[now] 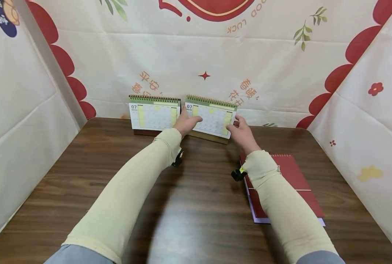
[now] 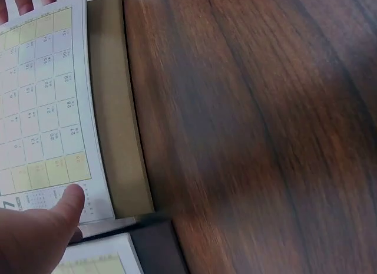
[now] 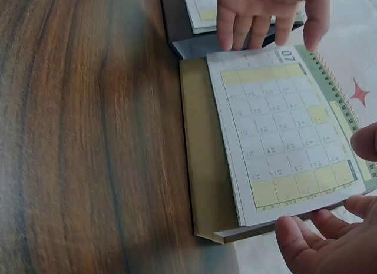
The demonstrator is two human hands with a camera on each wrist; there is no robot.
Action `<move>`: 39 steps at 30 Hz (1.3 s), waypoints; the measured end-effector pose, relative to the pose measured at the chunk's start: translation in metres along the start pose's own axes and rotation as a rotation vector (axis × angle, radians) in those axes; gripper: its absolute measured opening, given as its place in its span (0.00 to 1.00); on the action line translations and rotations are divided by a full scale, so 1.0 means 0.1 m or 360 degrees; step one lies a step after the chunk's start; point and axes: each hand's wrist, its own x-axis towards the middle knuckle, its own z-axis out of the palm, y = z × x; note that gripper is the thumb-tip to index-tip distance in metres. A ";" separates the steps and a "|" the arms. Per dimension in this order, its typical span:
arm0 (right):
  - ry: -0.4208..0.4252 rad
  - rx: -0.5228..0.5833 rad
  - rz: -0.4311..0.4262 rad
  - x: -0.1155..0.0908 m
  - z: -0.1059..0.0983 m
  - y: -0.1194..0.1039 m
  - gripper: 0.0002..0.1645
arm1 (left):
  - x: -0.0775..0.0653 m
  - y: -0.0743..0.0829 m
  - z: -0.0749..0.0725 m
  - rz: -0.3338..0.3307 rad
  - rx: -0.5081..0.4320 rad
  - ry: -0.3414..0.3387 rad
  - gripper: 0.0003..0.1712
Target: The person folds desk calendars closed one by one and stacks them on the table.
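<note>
Two spiral-bound desk calendars showing 07 stand side by side at the back of the table. The right desk calendar [image 1: 212, 117] has a tan base [image 2: 115, 109] and is turned at a slight angle. My left hand [image 1: 187, 123] grips its left side, the thumb [image 2: 70, 200] over the page; its other fingers are mostly hidden in that view. At the opposite side edge, my right hand [image 1: 243, 134] holds the calendar between thumb and fingers. The left desk calendar [image 1: 156, 115], on a dark base, stands close beside my left hand.
A red notebook [image 1: 290, 172] with an elastic band lies under my right forearm, on top of a lilac one [image 1: 260, 220]. Behind the calendars hangs a printed white cloth [image 1: 169, 55], and cloth walls flank the brown wooden table [image 1: 93, 165].
</note>
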 end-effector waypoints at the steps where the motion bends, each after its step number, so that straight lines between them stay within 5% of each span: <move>1: 0.0011 -0.0004 0.0001 -0.01 0.00 0.00 0.44 | 0.01 -0.01 0.02 0.0008 -0.0007 0.0023 0.58; 6: 0.0053 0.0039 0.0011 -0.07 0.04 0.00 0.44 | 0.01 -0.07 0.10 0.0083 0.0010 0.0135 0.57; 14: 0.0144 0.0149 -0.0057 -0.18 0.11 -0.05 0.41 | 0.00 -0.11 0.13 0.0179 -0.0022 0.0093 0.53; 26: 0.0189 -0.0148 -0.0096 -0.44 0.14 -0.05 0.36 | 0.03 -0.10 0.06 0.0183 0.0134 0.0096 0.45; 32: 0.0289 -0.0206 -0.0137 -0.54 0.07 0.00 0.23 | 0.07 0.00 0.05 0.0150 0.0185 0.0082 0.45; 39: 0.0212 -0.0125 -0.0216 -0.64 0.09 -0.02 0.14 | 0.10 0.05 -0.01 0.0079 -0.0123 0.0075 0.37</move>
